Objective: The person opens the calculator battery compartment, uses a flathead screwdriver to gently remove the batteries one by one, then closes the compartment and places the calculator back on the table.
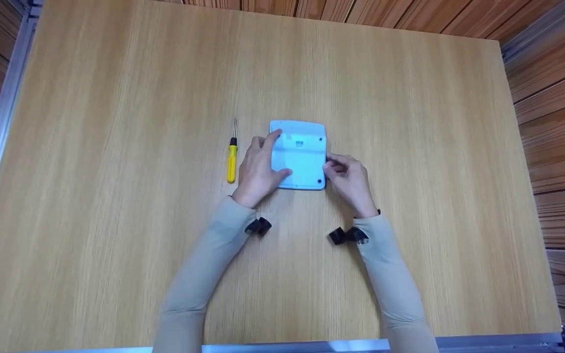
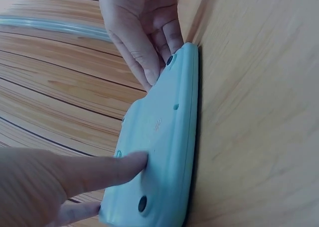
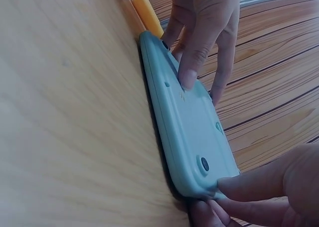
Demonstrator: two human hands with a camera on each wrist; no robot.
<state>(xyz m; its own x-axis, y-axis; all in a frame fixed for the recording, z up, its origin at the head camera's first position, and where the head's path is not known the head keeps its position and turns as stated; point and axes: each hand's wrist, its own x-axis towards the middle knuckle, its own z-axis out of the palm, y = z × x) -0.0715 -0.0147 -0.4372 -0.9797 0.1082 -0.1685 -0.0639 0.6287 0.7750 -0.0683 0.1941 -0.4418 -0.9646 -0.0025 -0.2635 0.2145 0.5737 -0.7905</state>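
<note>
A light-blue calculator [image 1: 299, 164] lies back side up on the table, with small black feet near its corners. My left hand [image 1: 258, 169] spans its left side: the thumb presses on the back and the index finger reaches the upper left corner. In the left wrist view, that thumb [image 2: 124, 170] lies straight across the blue casing. My right hand [image 1: 350, 179] pinches the right edge, thumb on the back and fingertips [image 3: 207, 214] under the rim. The calculator's front side is hidden.
Left of my left hand lies a screwdriver [image 1: 232, 162] with a yellow handle, its shaft pointing away from me. Wood-panelled walls [image 1: 552, 147] stand around the wooden table [image 1: 410, 122]. Each sleeve carries a small black wrist camera [image 1: 346, 236].
</note>
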